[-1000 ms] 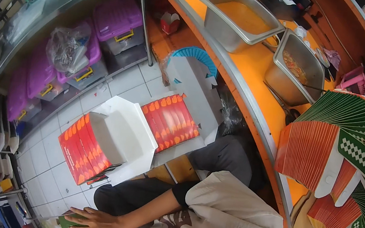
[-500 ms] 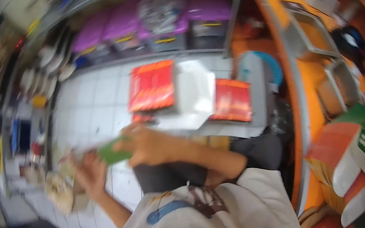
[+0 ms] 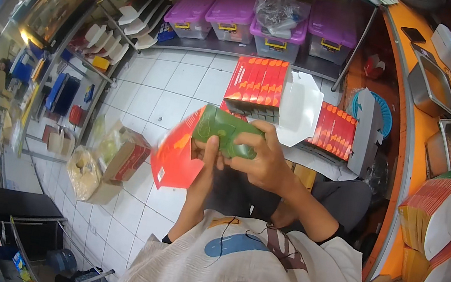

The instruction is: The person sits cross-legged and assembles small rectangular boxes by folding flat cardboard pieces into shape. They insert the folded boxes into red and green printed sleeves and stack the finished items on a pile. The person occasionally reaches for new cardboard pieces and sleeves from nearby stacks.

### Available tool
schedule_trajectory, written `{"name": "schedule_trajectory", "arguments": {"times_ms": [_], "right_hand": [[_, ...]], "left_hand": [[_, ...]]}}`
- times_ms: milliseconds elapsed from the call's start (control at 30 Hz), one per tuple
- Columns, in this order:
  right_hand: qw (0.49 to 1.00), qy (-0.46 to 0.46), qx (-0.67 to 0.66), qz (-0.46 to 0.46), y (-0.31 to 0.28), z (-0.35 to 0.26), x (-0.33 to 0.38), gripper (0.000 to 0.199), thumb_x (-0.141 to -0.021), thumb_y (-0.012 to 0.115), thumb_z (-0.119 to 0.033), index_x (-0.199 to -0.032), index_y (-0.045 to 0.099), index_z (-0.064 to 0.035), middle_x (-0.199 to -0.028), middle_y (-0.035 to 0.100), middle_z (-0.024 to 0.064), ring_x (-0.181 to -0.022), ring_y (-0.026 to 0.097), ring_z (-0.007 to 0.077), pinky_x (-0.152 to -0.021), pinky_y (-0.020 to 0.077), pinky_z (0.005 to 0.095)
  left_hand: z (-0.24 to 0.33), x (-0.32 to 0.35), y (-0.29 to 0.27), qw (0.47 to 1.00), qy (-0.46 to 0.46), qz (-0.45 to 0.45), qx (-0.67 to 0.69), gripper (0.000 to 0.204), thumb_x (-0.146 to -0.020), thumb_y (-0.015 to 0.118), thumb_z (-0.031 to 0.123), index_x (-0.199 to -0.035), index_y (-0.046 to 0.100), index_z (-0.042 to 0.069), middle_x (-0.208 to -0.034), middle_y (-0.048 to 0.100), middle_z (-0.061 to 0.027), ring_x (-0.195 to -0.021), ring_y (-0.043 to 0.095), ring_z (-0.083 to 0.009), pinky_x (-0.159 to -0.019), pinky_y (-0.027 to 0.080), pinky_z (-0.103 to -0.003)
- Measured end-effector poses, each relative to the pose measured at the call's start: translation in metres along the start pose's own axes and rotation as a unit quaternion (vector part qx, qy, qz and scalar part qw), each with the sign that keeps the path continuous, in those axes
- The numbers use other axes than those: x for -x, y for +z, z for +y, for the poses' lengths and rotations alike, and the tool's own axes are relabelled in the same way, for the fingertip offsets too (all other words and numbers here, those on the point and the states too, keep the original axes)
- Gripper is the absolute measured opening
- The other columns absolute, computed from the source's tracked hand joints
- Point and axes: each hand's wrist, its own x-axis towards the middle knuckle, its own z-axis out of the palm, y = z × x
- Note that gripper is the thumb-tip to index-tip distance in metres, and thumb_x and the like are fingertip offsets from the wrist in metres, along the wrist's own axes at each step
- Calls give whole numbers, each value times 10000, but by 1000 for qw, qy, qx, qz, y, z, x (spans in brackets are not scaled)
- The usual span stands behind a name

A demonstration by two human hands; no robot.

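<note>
- Left hand and right hand both closed on a flat red-green carton, held up before the chest, partly unfolded
- Beyond the carton, on the floor: white box with rows of red cartons either side, seemingly done
- Right of the carton: fanned flat blanks on the orange counter, many left

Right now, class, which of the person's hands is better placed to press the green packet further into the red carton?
Probably the right hand: it wraps the green packet, while the left hand steadies the red carton.
</note>
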Motion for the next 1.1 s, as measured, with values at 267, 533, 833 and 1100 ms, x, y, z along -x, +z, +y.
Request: {"name": "schedule_trajectory", "arguments": {"times_ms": [267,533,833,1100], "right_hand": [[989,1,-108,-102,-32,11,-19,52,-538,616,-87,-546,567,-102,-837,637,-46,-1087,430,371,-902,374,435],[993,47,-108,1,-4,-9,-14,68,-553,569,-52,-510,548,-100,-786,646,-52,-1070,451,361,-904,370,456],[995,33,-87,45,-2,-18,-17,231,-602,592,4,-790,649,-117,-1071,573,88,-1022,492,337,-847,430,424],[998,40,27,-45,-17,-26,-22,372,-603,592,57,-918,682,-121,-1066,534,149,-970,538,332,-795,482,391]], "left_hand": [[26,-14,-37,996,-67,-61,-19,236,-839,619,86,-1031,567,-43,-870,634,-111,-636,588,-134,-627,578,-326],[-14,0,-14,986,-54,30,155,101,-876,573,60,-964,570,11,-959,612,-75,-892,592,-138,-853,507,-341],[1,5,-24,985,-14,13,172,311,-821,569,-26,-1131,550,-19,-1081,605,-107,-1001,578,-166,-902,437,-301],[11,-1,-48,987,-53,-21,151,410,-733,627,51,-1115,553,-76,-1055,616,-163,-971,614,-231,-857,499,-357]]}}
